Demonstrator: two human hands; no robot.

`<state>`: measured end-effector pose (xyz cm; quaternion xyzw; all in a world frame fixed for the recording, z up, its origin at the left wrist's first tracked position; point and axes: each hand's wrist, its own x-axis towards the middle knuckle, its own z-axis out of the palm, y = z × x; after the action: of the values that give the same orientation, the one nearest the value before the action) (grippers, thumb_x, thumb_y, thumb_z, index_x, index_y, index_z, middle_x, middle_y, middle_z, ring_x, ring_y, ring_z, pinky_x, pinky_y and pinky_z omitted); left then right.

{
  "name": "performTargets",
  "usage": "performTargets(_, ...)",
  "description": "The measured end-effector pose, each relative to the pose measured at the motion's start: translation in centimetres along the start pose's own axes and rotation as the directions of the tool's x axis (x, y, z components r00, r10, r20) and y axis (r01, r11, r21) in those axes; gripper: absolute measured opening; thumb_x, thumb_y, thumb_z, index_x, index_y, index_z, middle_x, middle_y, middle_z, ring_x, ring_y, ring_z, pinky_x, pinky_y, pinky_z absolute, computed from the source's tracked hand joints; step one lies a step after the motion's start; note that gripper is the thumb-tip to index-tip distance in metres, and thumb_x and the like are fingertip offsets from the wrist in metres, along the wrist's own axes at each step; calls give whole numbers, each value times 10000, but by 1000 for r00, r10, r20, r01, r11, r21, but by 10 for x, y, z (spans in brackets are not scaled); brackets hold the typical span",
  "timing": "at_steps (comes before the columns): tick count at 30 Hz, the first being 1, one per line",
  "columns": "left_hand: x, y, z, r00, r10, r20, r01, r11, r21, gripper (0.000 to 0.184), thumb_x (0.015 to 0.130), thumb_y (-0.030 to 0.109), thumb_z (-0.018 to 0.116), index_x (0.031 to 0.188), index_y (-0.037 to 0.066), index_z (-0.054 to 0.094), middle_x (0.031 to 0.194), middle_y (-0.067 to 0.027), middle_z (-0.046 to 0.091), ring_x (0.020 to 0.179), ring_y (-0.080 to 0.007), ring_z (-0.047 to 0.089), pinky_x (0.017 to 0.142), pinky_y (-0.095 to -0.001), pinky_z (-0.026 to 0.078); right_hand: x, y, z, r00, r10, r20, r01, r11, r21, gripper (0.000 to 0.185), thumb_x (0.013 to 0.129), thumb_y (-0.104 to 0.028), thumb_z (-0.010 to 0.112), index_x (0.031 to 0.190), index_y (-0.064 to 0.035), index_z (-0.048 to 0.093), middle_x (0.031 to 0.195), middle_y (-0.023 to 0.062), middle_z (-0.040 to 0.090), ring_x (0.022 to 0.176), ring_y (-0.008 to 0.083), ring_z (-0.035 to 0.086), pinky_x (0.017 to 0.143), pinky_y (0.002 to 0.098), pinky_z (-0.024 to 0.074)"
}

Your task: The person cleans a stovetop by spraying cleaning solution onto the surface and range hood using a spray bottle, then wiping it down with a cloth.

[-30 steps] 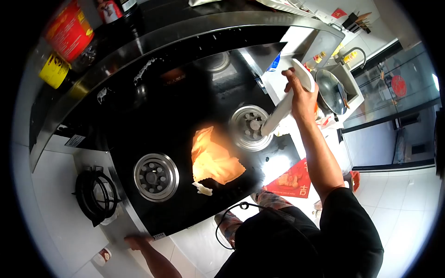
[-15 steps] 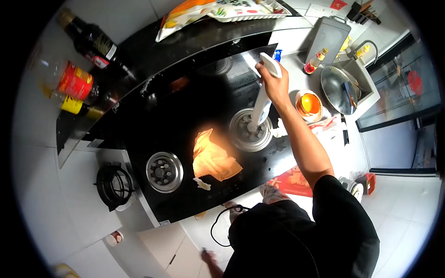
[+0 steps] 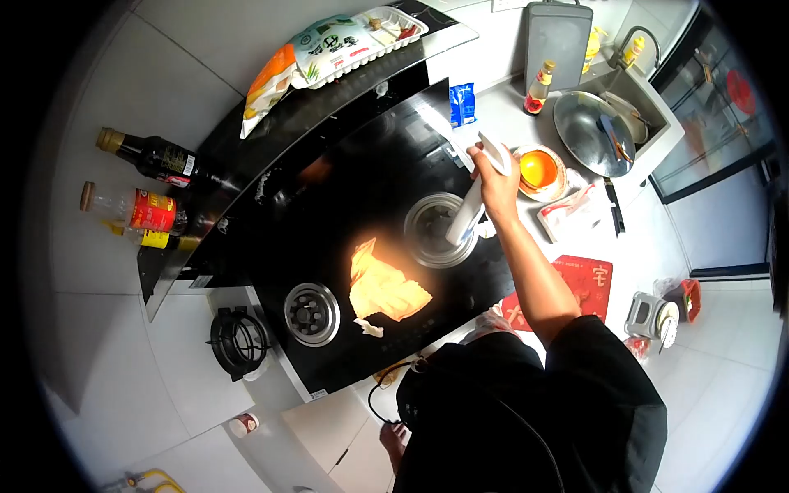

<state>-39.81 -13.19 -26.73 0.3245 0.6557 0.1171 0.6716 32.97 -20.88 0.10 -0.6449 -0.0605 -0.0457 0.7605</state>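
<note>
your right hand (image 3: 499, 186) is gripping a white tool (image 3: 471, 212), fingers wrapping around its upper part — the tool is slanting down over the right burner (image 3: 421, 238), near the right edge of the hob (image 3: 345, 197). whether its lower end is touching the metal, i cannot tell. it is looking light and stiff, probably plastic, and maybe slippery if wet; the upper handle, where you are holding it, is offering the surest grip. your left hand (image 3: 393, 435) is hanging low, off the hob's front edge; its fingers are showing too small for me to tell their spread. a rumpled yellow-orange cloth (image 3: 382, 283) is lying between the right burner and the left burner (image 3: 311, 315) — looking soft, limp and easy to pinch by a corner.
</note>
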Motion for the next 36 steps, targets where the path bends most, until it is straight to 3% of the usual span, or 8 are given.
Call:
performTargets(3,-23,37,28,985,91,-149,-59,976,209,451,1021,371,530,1317,34,580,1136,-133,714,989,-308,707,831,-461,556,18,-1,3,999,-14,-44,14,1000,19,271,901,-146,755,1098,30,692,848,61,699,623,113,607,576,260,482)
performTargets(12,-47,-20,24,995,-84,60,65,961,267,411,1013,345,548,1278,35,598,1121,-122,708,986,-281,691,828,-437,553,29,-1,16,992,-99,-84,103,994,39,207,920,-158,753,1035,6,705,783,43,689,622,101,611,578,260,491)
performTargets(21,-64,-23,11,994,-91,66,64,942,331,372,1007,321,559,1241,37,607,1101,-113,703,978,-268,686,828,-427,549,71,-17,50,942,-319,-106,330,938,106,197,902,-183,777,943,-11,691,710,23,652,608,94,594,588,267,483)
performTargets(27,-77,-10,-4,993,-104,55,75,919,387,345,1003,305,566,1217,39,613,1088,-106,700,973,-259,682,828,-420,546,102,-10,74,946,-315,-80,324,931,170,203,893,-176,774,883,-2,671,698,22,648,625,97,597,591,276,479)
performTargets(28,-78,-7,-4,993,-111,50,83,916,393,341,1002,303,567,1213,39,614,1086,-105,700,972,-258,681,828,-419,546,111,1,78,935,-339,-106,353,923,156,184,914,-153,762,959,17,710,792,45,722,622,92,620,581,244,486)
performTargets(31,-84,3,-5,991,-130,28,107,901,421,328,1000,295,570,1201,40,617,1080,-102,698,969,-253,679,828,-416,544,97,-5,73,981,-195,-19,193,941,277,209,951,-180,749,1039,4,705,745,2,635,663,96,587,614,290,481)
performTargets(32,-87,6,-6,991,-135,17,115,896,428,324,1000,292,572,1197,40,618,1078,-101,698,968,-252,678,828,-415,544,97,-2,70,894,-442,-70,448,885,130,211,953,-172,747,1057,7,705,800,10,649,725,94,585,665,270,478)
performTargets(36,-96,19,-6,987,-158,-22,150,873,465,306,997,282,576,1180,41,622,1069,-97,696,965,-246,676,828,-410,542,93,-2,67,914,-395,-91,405,887,223,204,951,-160,744,1057,9,702,826,11,649,756,95,573,682,267,468)
